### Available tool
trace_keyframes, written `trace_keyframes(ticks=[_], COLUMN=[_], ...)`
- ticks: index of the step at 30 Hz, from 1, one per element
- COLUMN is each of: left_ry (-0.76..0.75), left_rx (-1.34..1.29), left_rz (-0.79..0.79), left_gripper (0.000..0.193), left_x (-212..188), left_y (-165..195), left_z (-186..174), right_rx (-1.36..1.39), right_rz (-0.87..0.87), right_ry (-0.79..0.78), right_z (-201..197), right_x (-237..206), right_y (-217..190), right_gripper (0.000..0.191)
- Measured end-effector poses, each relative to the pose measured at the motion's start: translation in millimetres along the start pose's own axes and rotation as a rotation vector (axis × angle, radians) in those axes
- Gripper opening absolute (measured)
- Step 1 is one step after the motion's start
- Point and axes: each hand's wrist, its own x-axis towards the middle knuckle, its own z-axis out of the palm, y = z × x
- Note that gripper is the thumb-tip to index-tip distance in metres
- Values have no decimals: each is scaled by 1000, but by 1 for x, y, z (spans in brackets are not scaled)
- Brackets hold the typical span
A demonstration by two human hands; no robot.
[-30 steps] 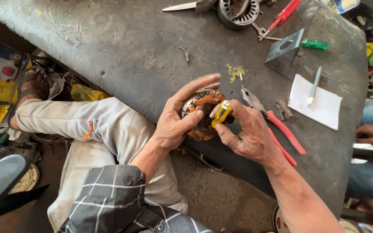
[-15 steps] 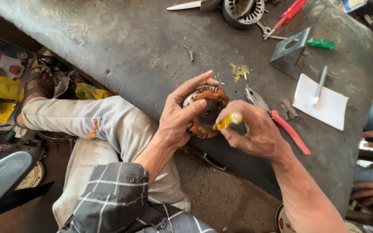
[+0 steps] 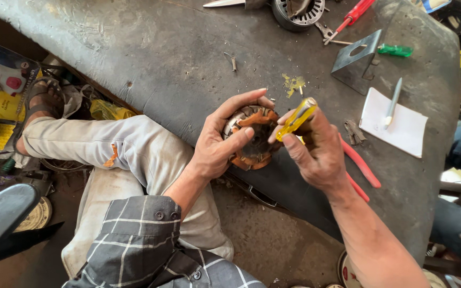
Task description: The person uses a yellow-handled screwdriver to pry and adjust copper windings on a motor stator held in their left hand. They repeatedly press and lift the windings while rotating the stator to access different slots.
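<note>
Left hand (image 3: pixel 214 146) wrapped around the motor stator (image 3: pixel 252 138), right hand (image 3: pixel 313 149) pinching a yellow-handled screwdriver (image 3: pixel 296 118) into its core, windings look only partly worked.

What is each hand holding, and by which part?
Left hand grips the round motor stator by its outer rim; right hand holds a screwdriver by its yellow handle.

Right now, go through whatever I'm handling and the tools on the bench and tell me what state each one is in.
left hand: wrapped around the motor stator, thumb across its face
motor stator: held tilted at the bench edge
right hand: gripping the yellow-handled screwdriver
yellow-handled screwdriver: held, tip hidden
red-handled pliers: lying on the bench
pen: lying on the paper pad
</note>
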Motion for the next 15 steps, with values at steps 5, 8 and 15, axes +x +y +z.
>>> trace_keyframes(ticks=[5,8,15], left_ry=[-34,-64,-102], left_rx=[-51,-42,-72], left_rz=[-26,-37,-42], left_gripper=[58,58,59], left_x=[-2,-3,-3], left_y=[3,4,4], left_z=[0,-1,-3], right_rx=[-80,-110,-213], right_rz=[-67,-93,-122], right_ry=[-56,-88,-148], right_z=[-7,-11,-16], right_x=[-2,-2,-4], right_y=[-1,-2,-5], right_gripper=[26,24,29])
